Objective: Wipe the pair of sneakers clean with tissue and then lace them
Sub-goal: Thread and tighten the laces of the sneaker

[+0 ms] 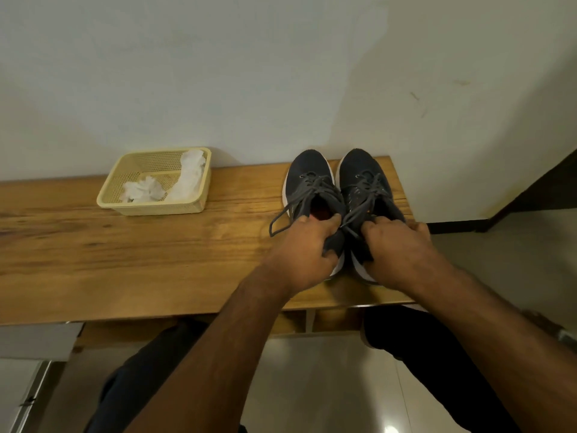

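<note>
1. A wooden table (125, 260) stands against a pale wall; the person sits before it.
2. The two dark sneakers (312, 173) stand side by side at its right end, toes to the wall, laces loose.
3. The left hand (307, 245) curls round the left heel, the right hand (396, 248) round the right one, probably to position the pair.
4. Crumpled tissue (190, 176) lies in a yellow basket (109, 195), well apart at left.
</note>
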